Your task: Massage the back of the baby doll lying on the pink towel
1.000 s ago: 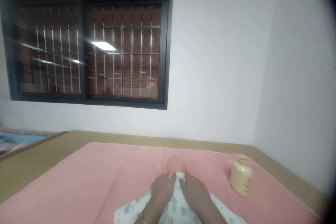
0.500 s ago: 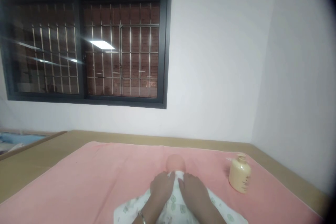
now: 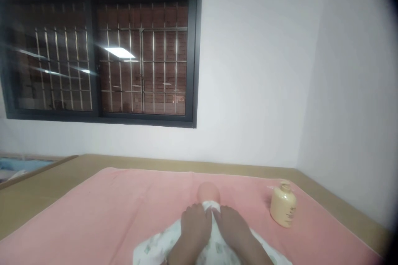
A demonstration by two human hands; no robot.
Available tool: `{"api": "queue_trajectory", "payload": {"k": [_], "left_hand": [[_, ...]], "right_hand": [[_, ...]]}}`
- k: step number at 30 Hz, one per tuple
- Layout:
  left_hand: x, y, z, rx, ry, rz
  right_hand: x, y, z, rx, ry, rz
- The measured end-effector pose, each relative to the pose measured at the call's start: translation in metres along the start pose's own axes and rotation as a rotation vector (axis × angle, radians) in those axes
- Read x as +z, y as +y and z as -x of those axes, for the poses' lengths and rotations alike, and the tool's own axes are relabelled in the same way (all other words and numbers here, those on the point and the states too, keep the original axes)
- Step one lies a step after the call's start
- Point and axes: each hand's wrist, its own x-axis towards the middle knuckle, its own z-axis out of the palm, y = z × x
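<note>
A baby doll (image 3: 208, 193) lies on the pink cloth with its bare, rounded head pointing away from me. Its white garment with green prints (image 3: 219, 248) spreads to both sides under my forearms. My left hand (image 3: 196, 224) is closed over the upper left of the doll's clothed body, its fingers curled down out of sight. On the other side, my right hand (image 3: 230, 224) is closed in the same way. Both thumbs meet at the middle, just below the head. The fingertips are hidden, so whether they pinch the fabric is unclear.
A cream pump-style bottle (image 3: 282, 205) with dark lettering stands to the right on the pink cloth (image 3: 102, 207). The cloth covers a tan table (image 3: 62, 178) against a white wall. A dark-framed window (image 3: 195, 70) is behind. Blue material (image 3: 26, 164) shows at far left.
Both hands have shifted slightly inward, and the thumbs, apart earlier, now come together at the middle. The left hand has moved a little to the right. Doll and bottle stay in place.
</note>
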Motion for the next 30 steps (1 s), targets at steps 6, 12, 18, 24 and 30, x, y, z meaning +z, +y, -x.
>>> {"api": "queue_trajectory", "payload": {"k": [6, 12, 18, 24, 30], "left_hand": [[-0.001, -0.011, -0.010, -0.095, -0.047, 0.107], [-0.008, -0.001, 0.001, -0.115, -0.005, -0.047], [-0.023, 0.007, 0.015, -0.058, -0.056, -0.098], [-0.021, -0.015, -0.005, -0.047, -0.169, 0.036], [-0.010, 0.003, 0.007, -0.042, -0.014, -0.093]], "right_hand": [[-0.008, -0.024, 0.017, -0.078, -0.024, 0.127], [0.000, -0.005, -0.001, 0.027, 0.041, -0.040], [-0.004, -0.012, 0.005, 0.001, 0.055, 0.046], [-0.016, -0.025, 0.022, -0.097, 0.043, 0.100], [-0.009, 0.003, 0.000, 0.028, 0.003, 0.019]]}}
